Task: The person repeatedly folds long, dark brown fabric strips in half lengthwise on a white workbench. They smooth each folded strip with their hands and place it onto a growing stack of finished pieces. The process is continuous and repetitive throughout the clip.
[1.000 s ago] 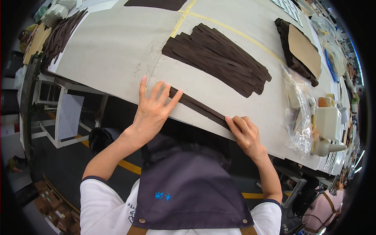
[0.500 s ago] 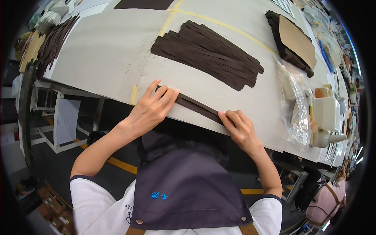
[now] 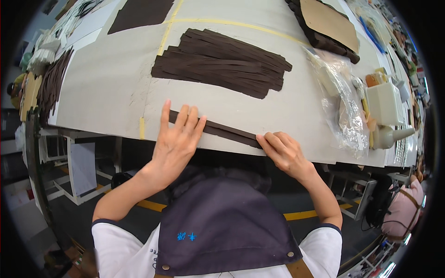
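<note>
A narrow dark brown strip of fabric or leather [image 3: 228, 133] lies near the table's front edge, with a lengthwise line along it like a fold or a second layer. Over its left end my left hand [image 3: 177, 141] rests with fingers stretched out and spread, pressing it down. My right hand [image 3: 288, 153] has thumb and forefinger closed on the strip's right end; the other fingers are curled. Just beyond both hands lies a loose pile of similar brown strips [image 3: 222, 62].
Yellow tape [image 3: 232, 24] marks the pale tabletop [image 3: 106, 88]. At right are a clear plastic bag [image 3: 340, 102], a white squeeze bottle [image 3: 389, 137], and a brown stack topped with tan board [image 3: 329, 23]. More strips [image 3: 53, 83] hang over the left edge. A person in pink [image 3: 402, 211] is at lower right.
My view has shifted, so the table appears moved left. My left fingers have straightened and spread flatter over the strip. My right hand stays at the strip's right end.
</note>
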`<state>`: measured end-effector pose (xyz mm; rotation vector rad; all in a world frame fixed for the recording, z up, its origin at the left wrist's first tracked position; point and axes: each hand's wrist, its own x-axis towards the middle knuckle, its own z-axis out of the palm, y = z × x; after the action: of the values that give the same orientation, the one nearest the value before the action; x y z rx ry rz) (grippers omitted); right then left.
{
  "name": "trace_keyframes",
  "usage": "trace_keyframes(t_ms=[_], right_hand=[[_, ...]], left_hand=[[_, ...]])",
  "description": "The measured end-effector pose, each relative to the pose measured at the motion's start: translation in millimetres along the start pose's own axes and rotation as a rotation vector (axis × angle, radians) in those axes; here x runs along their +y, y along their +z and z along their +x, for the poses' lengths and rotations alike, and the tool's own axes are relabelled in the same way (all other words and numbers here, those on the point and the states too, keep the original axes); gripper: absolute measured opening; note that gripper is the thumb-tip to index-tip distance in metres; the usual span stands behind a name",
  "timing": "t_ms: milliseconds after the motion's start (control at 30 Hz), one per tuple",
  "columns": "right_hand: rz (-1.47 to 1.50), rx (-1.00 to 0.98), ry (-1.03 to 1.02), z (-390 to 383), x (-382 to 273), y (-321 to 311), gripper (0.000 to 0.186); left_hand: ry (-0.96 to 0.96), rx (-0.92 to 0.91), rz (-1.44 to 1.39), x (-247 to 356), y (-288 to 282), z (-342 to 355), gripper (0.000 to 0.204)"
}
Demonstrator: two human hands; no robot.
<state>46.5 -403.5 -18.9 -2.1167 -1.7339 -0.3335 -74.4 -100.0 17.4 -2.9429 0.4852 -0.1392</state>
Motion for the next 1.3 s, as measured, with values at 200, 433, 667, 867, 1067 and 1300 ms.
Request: trace_keyframes(t_ms=[200,433,667,867,1067,1300], right_hand=[[-0.040,0.023,-0.010,-8.5,1.3,5.7,0.049],[-0.033,0.035,0.005,-14.8,0.6,1.9,0.047],[-0.060,0.077,0.007,-14.1,-0.5,4.5,0.042],[-0.056,0.098,0.017,-17.2,-0.8,4.3,0.039],[-0.079,0.052,0.040,-19.1,-1.8,6.2,0.039],[0.044,0.269,0.348,-58.1,-10.4,4.4,0.043]], left_hand=[[-0.002,0.237,-0.241,34.5,34.2,2.2,0.061],[0.013,0.175,-0.216,37.6,22.9,9.7,0.067],[0.081,0.219,-0.327,64.5,19.4,29.8,0.062],[0.042,0.350,-0.360,58.4,44.4,23.7,0.061],[0.078,0.403,-0.462,106.8,41.0,51.3,0.058],[0.051,0.393,-0.391,111.9,40.0,55.2,0.056]])
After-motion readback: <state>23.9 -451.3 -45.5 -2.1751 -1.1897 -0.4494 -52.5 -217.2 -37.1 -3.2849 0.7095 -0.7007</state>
